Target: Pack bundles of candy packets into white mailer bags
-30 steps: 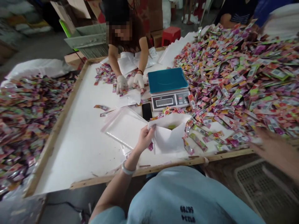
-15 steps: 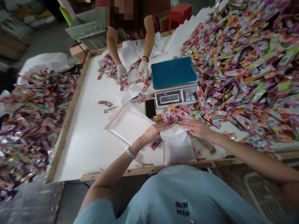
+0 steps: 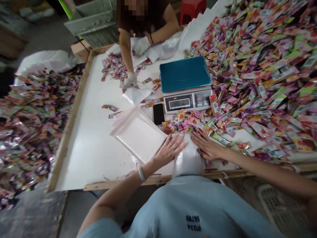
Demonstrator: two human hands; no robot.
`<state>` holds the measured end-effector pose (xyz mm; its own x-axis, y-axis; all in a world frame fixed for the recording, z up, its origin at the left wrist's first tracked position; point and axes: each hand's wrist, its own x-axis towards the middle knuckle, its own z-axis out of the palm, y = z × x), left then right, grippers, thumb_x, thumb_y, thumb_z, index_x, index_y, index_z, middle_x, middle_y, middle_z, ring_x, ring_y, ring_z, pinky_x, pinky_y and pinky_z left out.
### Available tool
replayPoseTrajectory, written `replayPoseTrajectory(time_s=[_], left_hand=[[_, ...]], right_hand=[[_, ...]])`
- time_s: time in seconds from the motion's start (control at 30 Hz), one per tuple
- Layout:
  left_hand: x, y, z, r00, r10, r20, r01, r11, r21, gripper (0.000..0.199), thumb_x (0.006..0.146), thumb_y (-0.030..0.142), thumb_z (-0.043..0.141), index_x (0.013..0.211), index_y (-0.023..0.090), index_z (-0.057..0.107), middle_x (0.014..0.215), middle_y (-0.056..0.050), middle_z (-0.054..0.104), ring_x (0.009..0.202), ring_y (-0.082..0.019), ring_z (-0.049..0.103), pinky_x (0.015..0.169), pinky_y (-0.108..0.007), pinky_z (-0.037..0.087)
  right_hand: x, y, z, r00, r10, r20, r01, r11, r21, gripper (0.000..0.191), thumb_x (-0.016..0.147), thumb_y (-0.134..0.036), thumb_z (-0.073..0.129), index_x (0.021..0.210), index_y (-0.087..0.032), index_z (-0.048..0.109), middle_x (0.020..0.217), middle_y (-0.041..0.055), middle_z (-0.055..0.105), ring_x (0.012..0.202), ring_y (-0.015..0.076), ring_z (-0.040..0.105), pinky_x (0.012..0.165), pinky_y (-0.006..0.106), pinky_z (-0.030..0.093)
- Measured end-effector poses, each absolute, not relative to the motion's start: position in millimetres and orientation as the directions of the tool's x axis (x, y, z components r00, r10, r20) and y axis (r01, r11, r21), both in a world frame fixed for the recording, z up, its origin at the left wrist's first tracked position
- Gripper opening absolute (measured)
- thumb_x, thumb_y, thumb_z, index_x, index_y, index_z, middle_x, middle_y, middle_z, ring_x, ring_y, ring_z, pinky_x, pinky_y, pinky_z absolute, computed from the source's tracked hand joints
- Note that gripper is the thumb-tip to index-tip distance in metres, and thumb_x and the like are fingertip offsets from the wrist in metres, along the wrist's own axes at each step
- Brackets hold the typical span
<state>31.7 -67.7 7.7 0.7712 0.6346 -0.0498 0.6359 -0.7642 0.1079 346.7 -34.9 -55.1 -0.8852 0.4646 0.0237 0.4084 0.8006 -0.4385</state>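
Observation:
A white plastic bag (image 3: 189, 161) lies at the table's front edge, puffed up and shiny, close against my shirt. My left hand (image 3: 170, 147) rests flat on its upper left side, fingers stretched out, a ring on one finger. On the bag's upper right side lies my right hand (image 3: 206, 145), its fingers also extended. Neither hand is closed on anything. Just beyond my fingertips is a small heap of colourful candy sachets (image 3: 187, 120). A stack of flat clear-and-white bags (image 3: 140, 132) sits left of my left hand.
A digital scale (image 3: 185, 84) with a blue top stands ahead, a phone (image 3: 158, 114) beside it. Large sachet piles (image 3: 262, 72) cover the right side. More sachets (image 3: 39, 132) lie left beyond the wooden table rim (image 3: 71, 122). Opposite, a co-worker's gloved hand (image 3: 130, 81) touches a bag.
My hands have shifted from the bag's top edge further onto its body, and the bag now bulges. The co-worker's one hand has drawn back toward the far bags.

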Motion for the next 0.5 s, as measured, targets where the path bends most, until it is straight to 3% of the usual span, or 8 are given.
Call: replayPoseTrajectory(time_s=[0.13, 0.23, 0.3, 0.4, 0.5], left_hand=[[26, -52, 29, 0.849, 0.527, 0.039, 0.519, -0.845, 0.129, 0.070, 0.098, 0.003, 0.052, 0.163, 0.020, 0.034, 0.166, -0.017, 0.043, 0.158, -0.033, 0.033, 0.126, -0.056, 0.034], [33, -42, 35, 0.897, 0.435, 0.075, 0.428, -0.899, 0.096, 0.072, 0.095, 0.000, 0.057, 0.161, 0.026, 0.039, 0.166, -0.015, 0.043, 0.155, -0.034, 0.040, 0.123, -0.056, 0.038], [41, -38, 38, 0.938, 0.336, 0.081, 0.327, -0.939, 0.101, 0.067, 0.096, 0.001, 0.058, 0.157, 0.027, 0.046, 0.164, -0.014, 0.047, 0.152, -0.033, 0.045, 0.122, -0.054, 0.041], [42, -32, 59, 0.954, 0.262, 0.142, 0.233, -0.953, 0.195, 0.051, 0.100, 0.008, 0.055, 0.149, 0.022, 0.055, 0.154, -0.012, 0.059, 0.147, -0.028, 0.052, 0.122, -0.049, 0.044], [11, -14, 108, 0.806, 0.539, 0.246, 0.418, -0.812, 0.407, 0.044, 0.103, 0.014, 0.050, 0.144, 0.030, 0.061, 0.149, -0.003, 0.065, 0.141, -0.021, 0.059, 0.123, -0.044, 0.046]], right_hand=[[354, -29, -33, -0.830, 0.520, 0.203, 0.396, 0.805, -0.442, 0.086, 0.087, -0.024, 0.046, 0.167, -0.012, 0.017, 0.171, 0.0208, 0.030, 0.160, 0.0377, 0.022, 0.123, 0.070, 0.029], [350, -2, -13, -0.538, 0.757, 0.372, 0.586, 0.652, -0.480, 0.079, 0.094, -0.032, 0.046, 0.166, -0.018, 0.016, 0.164, 0.0209, 0.039, 0.156, 0.0381, 0.032, 0.122, 0.066, 0.034], [339, 21, -7, -0.330, 0.884, 0.330, 0.742, 0.459, -0.488, 0.085, 0.094, -0.046, 0.056, 0.162, -0.010, 0.021, 0.157, 0.0276, 0.043, 0.149, 0.0436, 0.039, 0.119, 0.065, 0.037], [321, 40, -11, -0.249, 0.956, 0.154, 0.867, 0.291, -0.405, 0.086, 0.090, -0.059, 0.064, 0.151, -0.003, 0.040, 0.144, 0.0314, 0.052, 0.135, 0.0478, 0.049, 0.111, 0.063, 0.044], [322, 31, -17, -0.295, 0.953, 0.073, 0.900, 0.303, -0.314, 0.059, 0.098, -0.050, 0.055, 0.138, -0.008, 0.055, 0.133, 0.0267, 0.060, 0.123, 0.0436, 0.057, 0.104, 0.058, 0.048]])
